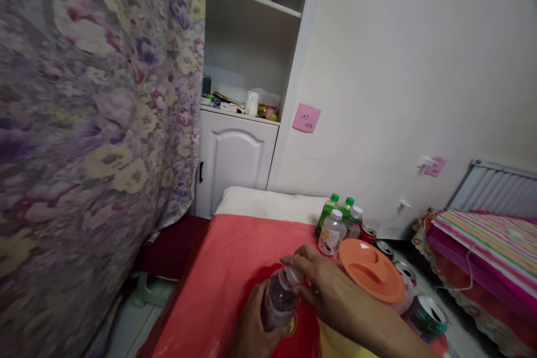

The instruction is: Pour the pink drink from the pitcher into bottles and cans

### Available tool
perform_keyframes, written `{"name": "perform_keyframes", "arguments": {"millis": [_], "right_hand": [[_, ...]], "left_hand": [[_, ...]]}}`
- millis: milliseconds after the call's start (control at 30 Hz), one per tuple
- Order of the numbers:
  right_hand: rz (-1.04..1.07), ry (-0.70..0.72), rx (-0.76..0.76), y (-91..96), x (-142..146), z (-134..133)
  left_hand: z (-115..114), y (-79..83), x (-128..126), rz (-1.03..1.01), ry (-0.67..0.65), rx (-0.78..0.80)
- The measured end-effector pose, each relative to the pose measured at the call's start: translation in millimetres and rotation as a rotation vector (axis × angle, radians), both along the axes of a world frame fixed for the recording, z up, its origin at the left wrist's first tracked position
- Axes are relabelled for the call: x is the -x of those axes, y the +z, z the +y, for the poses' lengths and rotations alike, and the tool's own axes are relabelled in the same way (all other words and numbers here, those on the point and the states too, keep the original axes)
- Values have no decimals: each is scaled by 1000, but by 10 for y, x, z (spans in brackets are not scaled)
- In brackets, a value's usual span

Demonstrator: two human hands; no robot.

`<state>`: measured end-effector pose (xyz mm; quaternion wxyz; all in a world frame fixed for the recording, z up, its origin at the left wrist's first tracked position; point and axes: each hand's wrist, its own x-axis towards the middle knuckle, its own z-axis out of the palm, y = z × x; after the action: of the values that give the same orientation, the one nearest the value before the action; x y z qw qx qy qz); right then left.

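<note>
My left hand (254, 321) is wrapped round the body of a clear plastic bottle (277, 297), which leans a little to the right. The fingers of my right hand (323, 277) are closed on its whitish cap (293, 275) at the top. Whether the cap is screwed on or loose I cannot tell. Beneath the bottle is a bright red surface (308, 335), partly covered by my hands. Just beyond my right hand stands another clear bottle (331, 233) with a white cap and a printed label.
Green-capped bottles (327, 213) stand at the table's far right corner. An orange-lidded container (371, 269) and several cans (428, 316) line the right edge. A red cloth (235, 251) covers the table. A floral curtain (100, 123) hangs at left; a white cabinet (237, 151) stands behind.
</note>
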<state>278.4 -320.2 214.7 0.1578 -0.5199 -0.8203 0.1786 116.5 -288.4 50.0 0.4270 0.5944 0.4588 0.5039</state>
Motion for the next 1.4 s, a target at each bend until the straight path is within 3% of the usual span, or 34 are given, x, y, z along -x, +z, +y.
{"name": "perform_keyframes", "arguments": {"millis": [267,500,833,1033,1267,1400], "right_hand": [[-90,209,-21,276,-19,148],[-207,358,-24,378,-45,250],[-468,334,-81,428,41,309],[-450,254,-30,524,84,250],[-463,328,-57,472,71,298],[-524,272,-59,499,103,272]], "left_hand": [[14,19,67,-28,-61,-9],[3,78,71,-52,-110,33],[-9,78,81,31,-120,41],[-47,165,90,11,-145,70],[-10,59,80,3,-141,59],[-28,88,90,31,-157,65]]}}
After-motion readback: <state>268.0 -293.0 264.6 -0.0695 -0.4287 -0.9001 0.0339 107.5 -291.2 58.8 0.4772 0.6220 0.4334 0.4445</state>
